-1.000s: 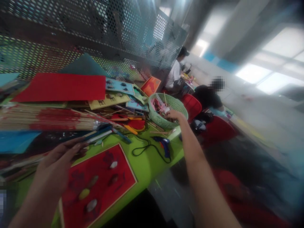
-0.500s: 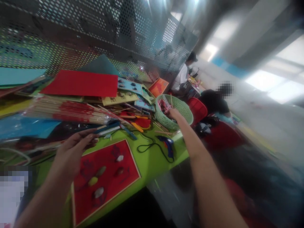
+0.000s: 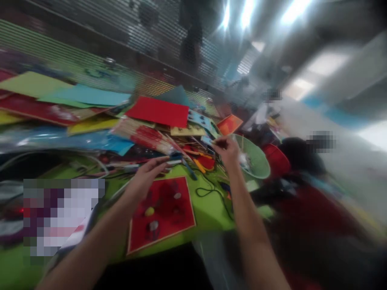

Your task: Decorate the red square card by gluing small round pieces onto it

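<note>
My left hand (image 3: 148, 177) hovers over the upper left edge of a red framed board (image 3: 169, 213), its fingers stretched out to the right and slightly apart. Nothing shows in it. On the board are a yellow stone-like piece (image 3: 149, 211), a pale round piece (image 3: 154, 225) and a smaller pale piece (image 3: 177, 196), with dark drawn lines. My right hand (image 3: 228, 151) is beside the left rim of a green basket (image 3: 261, 155), with thumb and fingers pinched together. Whatever lies between those fingertips is too small and blurred to name.
Behind my hands lie a bundle of sticks (image 3: 145, 135), a red sheet (image 3: 159, 112) and orange-handled scissors (image 3: 199, 165). A black cord (image 3: 208, 191) curls across the green table (image 3: 208, 217), leading to a partly hidden glue gun. Two people are at the right.
My right hand has come out of the green basket to its left side. The camera view has turned left, so the board and basket appear farther right.
</note>
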